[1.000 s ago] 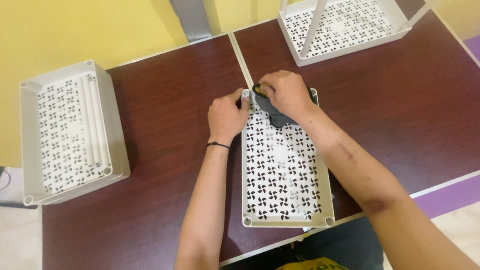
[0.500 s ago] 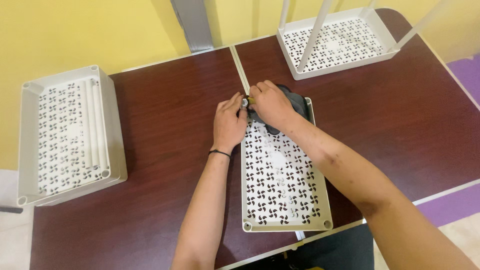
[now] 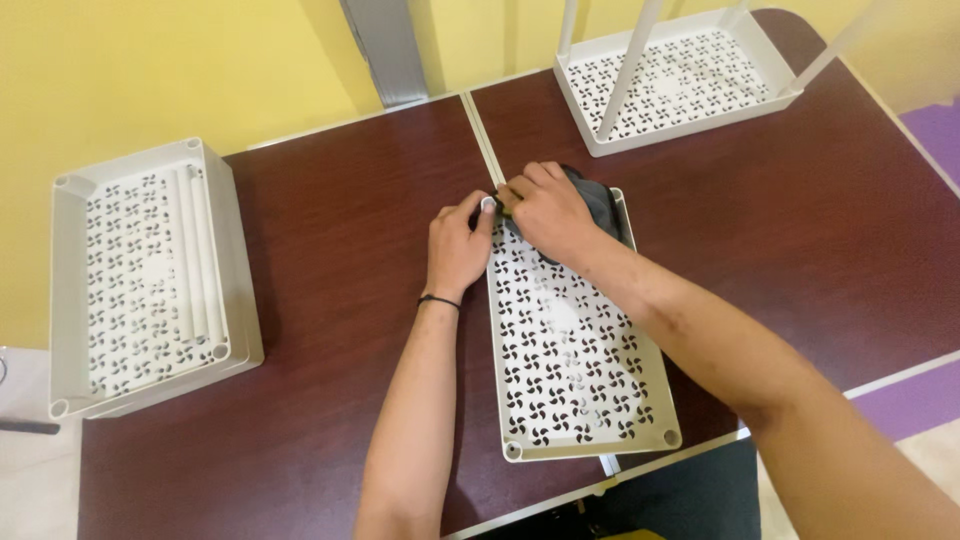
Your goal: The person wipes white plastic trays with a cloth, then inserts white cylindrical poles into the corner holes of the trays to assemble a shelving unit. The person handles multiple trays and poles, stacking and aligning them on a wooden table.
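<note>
Partly hidden dark cloth [image 3: 600, 205] under right hand [image 3: 548, 212]

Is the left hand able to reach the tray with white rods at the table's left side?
Probably yes. The left hand rests at the corner of the middle tray, and only bare table lies between it and the tray with white rods.

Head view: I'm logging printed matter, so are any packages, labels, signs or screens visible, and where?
None visible. Only three pale perforated plastic shelf trays on the dark brown table, and a dark cloth under the right hand.
</note>
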